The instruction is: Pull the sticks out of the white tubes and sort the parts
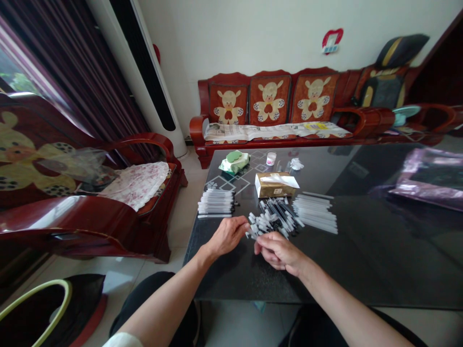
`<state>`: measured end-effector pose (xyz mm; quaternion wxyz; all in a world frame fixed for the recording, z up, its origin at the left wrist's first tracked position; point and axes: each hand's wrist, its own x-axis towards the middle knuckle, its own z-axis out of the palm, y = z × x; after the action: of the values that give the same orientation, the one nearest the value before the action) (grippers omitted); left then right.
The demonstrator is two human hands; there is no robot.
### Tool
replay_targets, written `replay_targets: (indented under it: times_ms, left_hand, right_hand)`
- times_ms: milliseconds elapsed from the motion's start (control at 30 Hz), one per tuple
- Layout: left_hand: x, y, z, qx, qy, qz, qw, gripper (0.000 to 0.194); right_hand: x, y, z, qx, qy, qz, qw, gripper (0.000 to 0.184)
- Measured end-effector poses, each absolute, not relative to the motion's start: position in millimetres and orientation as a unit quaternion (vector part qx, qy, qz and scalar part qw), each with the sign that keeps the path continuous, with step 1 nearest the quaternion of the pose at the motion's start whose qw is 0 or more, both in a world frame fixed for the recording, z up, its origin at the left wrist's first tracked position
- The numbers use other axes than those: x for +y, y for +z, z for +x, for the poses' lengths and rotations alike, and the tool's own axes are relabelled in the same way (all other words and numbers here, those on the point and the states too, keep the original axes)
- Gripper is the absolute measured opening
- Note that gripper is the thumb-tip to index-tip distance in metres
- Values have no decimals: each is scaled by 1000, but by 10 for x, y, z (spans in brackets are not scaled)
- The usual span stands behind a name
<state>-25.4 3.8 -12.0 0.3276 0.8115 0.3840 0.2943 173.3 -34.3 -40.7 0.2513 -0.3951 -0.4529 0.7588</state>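
My left hand (229,234) is closed, thumb and fingertips pinched together at the near edge of a loose pile. My right hand (277,251) is closed just right of it, fingers curled under and thumb against the index finger. A small pale piece shows between the fingertips, too small to name. The loose pile (265,223) holds white cap-like pieces and dark slim pen parts. A neat row of whitish pens with dark ends (216,203) lies to the left. Pale translucent pen tubes (315,213) lie side by side to the right.
On the black glossy table (369,260) stand a tissue box (277,185), a green wipes pack (234,163), a small white jar (271,158) and crumpled tissue (296,164). A purple shiny package (432,178) lies far right. Wooden sofas (208,127) stand behind and left.
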Motion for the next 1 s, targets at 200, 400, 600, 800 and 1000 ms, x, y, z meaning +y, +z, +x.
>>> replay_targets:
  times_ms: [200,400,600,800,1000]
  left_hand:
    - [5,-109,-276,406,257,847,229,33]
    - [7,-124,-251,443,234,833,233,38]
    - [13,-172,-234,449,237,832,224,38]
    - [-31,-108,-224,383,244,861,230,32]
    - [10,-150,-220,412,238,856,199,36]
  right_hand:
    - [-356,-363,1692,-641,536,-465,294,39]
    - [-399,-285,1673,-806,162,-521,229,35]
    - [-412,-347,1675,-803,124,-532,239,35]
    - [-389,-397,1708,-650,557,-455,242,49]
    - [-374,-339,1703,-716,412,-478,298,41]
